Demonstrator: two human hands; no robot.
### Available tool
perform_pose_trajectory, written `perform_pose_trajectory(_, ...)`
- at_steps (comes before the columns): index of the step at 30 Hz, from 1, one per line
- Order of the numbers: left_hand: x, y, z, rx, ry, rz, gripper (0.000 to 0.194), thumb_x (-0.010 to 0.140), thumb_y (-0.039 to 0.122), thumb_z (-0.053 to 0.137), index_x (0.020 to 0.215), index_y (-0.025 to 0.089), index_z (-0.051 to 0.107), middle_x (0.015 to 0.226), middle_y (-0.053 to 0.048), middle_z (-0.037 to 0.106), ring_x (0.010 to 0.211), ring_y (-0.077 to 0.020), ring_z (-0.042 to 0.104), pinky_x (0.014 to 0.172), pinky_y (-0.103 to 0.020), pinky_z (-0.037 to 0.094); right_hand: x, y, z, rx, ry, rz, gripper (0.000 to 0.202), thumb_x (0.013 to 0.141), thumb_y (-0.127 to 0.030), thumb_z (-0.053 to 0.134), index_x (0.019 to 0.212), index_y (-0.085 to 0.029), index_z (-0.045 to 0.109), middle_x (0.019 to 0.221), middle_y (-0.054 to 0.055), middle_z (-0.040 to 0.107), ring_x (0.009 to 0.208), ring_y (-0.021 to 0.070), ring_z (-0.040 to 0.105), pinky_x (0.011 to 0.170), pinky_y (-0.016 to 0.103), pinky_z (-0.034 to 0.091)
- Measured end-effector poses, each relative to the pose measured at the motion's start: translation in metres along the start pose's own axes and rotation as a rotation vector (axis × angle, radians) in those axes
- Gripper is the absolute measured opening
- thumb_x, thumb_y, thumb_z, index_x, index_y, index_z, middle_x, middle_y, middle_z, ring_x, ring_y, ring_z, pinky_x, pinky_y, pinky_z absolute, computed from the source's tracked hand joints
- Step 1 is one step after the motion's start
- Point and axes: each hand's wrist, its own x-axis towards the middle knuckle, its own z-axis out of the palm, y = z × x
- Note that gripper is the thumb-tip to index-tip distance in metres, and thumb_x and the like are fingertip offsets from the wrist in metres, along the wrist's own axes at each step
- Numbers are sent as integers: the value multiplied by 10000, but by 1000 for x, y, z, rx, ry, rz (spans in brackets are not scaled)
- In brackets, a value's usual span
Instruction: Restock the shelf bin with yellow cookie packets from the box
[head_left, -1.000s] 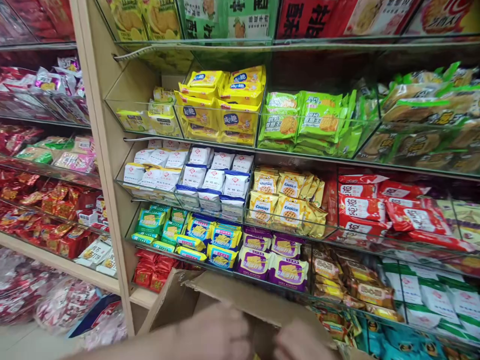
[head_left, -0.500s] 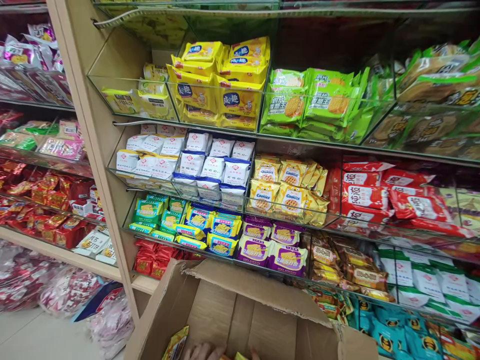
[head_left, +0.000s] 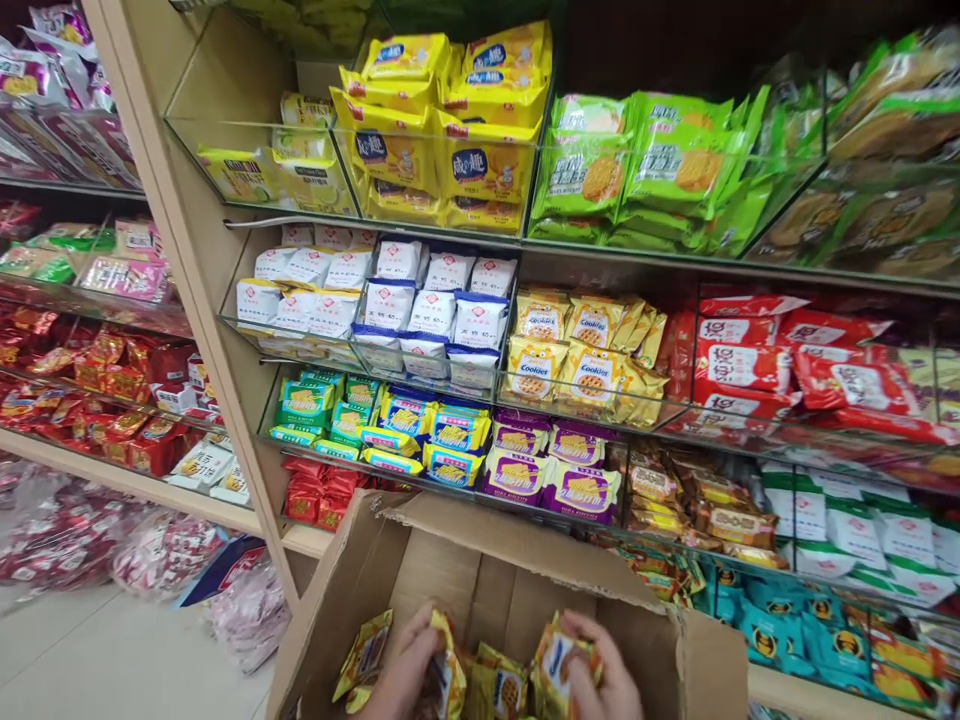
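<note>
Inside the cardboard box, below the shelves, the left hand is clenching a yellow cookie packet; the right hand is clasping another packet. Loose packets could likely slip from full grips. The box's raised flaps are crowding the lift; above, room is opening.

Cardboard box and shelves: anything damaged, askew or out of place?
The cardboard box has a ragged, torn rear flap. Both hands grip yellow cookie packets inside it. Shelf stock looks orderly.
</note>
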Motion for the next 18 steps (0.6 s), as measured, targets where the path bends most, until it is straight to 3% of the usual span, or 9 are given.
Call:
perform_pose_trajectory(3,-5,14,23,-96,-136,-192,521,762,627,327,960,217,580,476,60,473,419,-132,461,428,-227,370,8,-45,-1,270,-17,216,338,672,-403,627,938,-195,598,986,85,680,906,239,642,756,340,528)
perform_pose_trajectory(5,-7,22,38,-177,-265,-316,575,740,624,428,1130,217,539,443,64,510,348,-111,416,377,-201,318,10,-64,2,432,-4,298,351,645,-386,668,928,-198,581,969,78,679,869,232,649,710,337,539)
perform_pose_trajectory(7,-8,27,50,-227,-304,-342,554,684,567,562,1104,205,574,517,47,590,364,-91,432,391,-191,328,10,-71,8,506,15,321,340,634,-365,686,911,-199,579,947,68,681,859,224,649,699,330,540)
perform_pose_trajectory(10,-6,20,60,-247,-220,-292,409,623,489,636,883,175,646,608,34,629,436,-85,471,462,-203,371,3,-57,16,480,-28,313,311,646,-352,669,901,-188,600,970,84,679,904,231,642,740,336,534)
perform_pose_trajectory(13,-2,3,59,-239,-96,-232,334,600,487,646,698,169,617,530,45,577,476,-99,462,517,-222,371,-8,-28,21,317,-96,246,301,673,-364,619,909,-178,631,1023,104,673,953,244,631,813,363,516)
perform_pose_trajectory(16,3,-7,50,-217,16,-142,333,554,482,690,561,169,578,514,49,540,523,-102,443,563,-228,355,-17,-3,22,74,-123,96,291,720,-387,576,900,-178,666,1042,106,671,991,256,620,884,380,486)
perform_pose_trajectory(18,7,-5,40,-213,54,-91,330,534,467,709,527,164,579,512,47,532,540,-103,429,565,-225,338,-19,1,20,-55,-134,-52,275,756,-384,564,897,-178,679,1041,108,672,993,259,621,883,368,490)
